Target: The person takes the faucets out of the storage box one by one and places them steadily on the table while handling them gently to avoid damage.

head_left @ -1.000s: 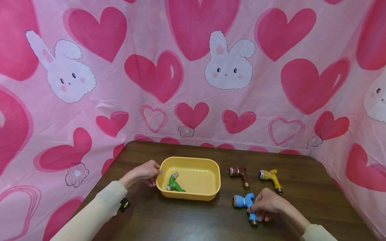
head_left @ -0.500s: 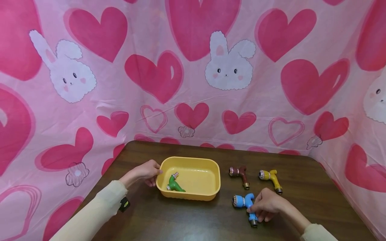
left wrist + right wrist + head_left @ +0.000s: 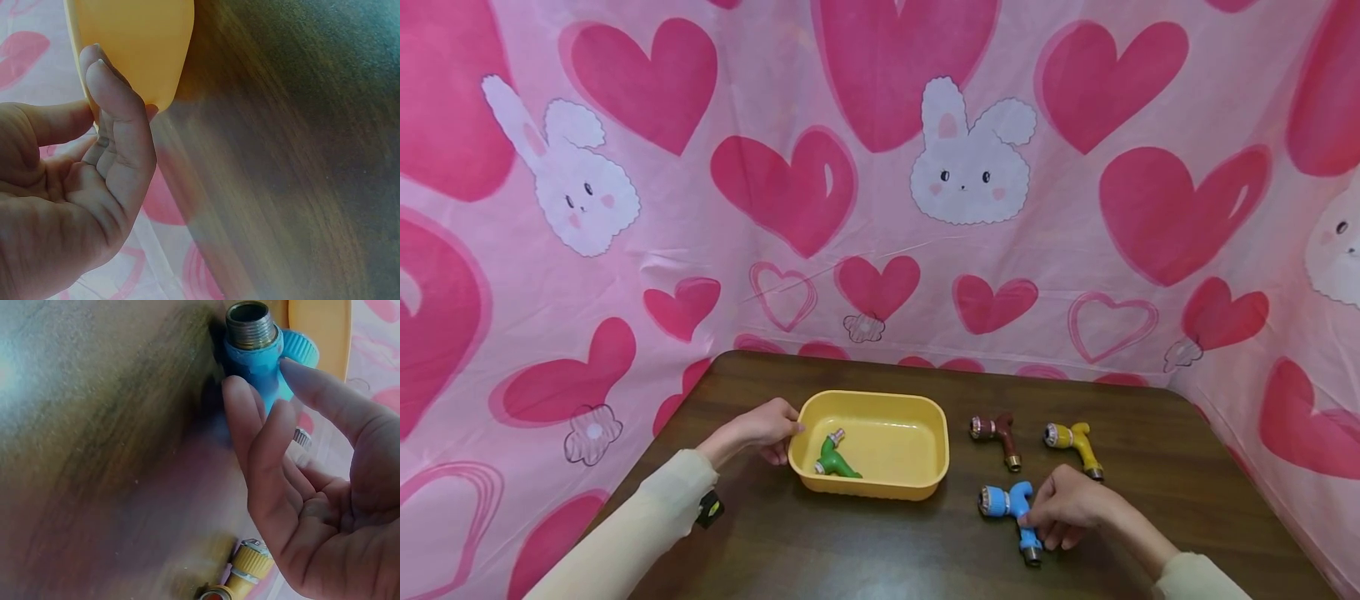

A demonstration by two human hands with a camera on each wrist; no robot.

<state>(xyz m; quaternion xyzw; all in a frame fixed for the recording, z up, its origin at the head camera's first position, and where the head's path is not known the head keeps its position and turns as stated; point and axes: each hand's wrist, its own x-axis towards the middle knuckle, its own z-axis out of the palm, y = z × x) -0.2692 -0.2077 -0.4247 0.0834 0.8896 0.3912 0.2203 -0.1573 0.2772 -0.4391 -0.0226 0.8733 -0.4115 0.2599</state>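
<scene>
My left hand (image 3: 769, 429) pinches the left rim of a yellow plastic basin (image 3: 925, 492), thumb on one side and fingers on the other in the left wrist view. Inside the basin, at its near left, lies a green tap (image 3: 832, 460). To the basin's right, my right hand (image 3: 1067, 507) holds a blue tap (image 3: 1019, 504) by its body, close to the threaded metal end. That tap lies on the table with its ribbed knob towards the basin. In the right wrist view my thumb (image 3: 319, 387) touches one side of the blue body, with curled fingers at the other.
A dark red tap (image 3: 1003, 437) and a yellow tap (image 3: 1078, 446) lie on the dark wooden table (image 3: 850, 550), behind the right hand. Pink cloth (image 3: 880, 217) with hearts and rabbits hangs around the table's back and sides.
The right hand has shifted very slightly to the right at the blue tap. The left hand, the basin and the taps stay in place.
</scene>
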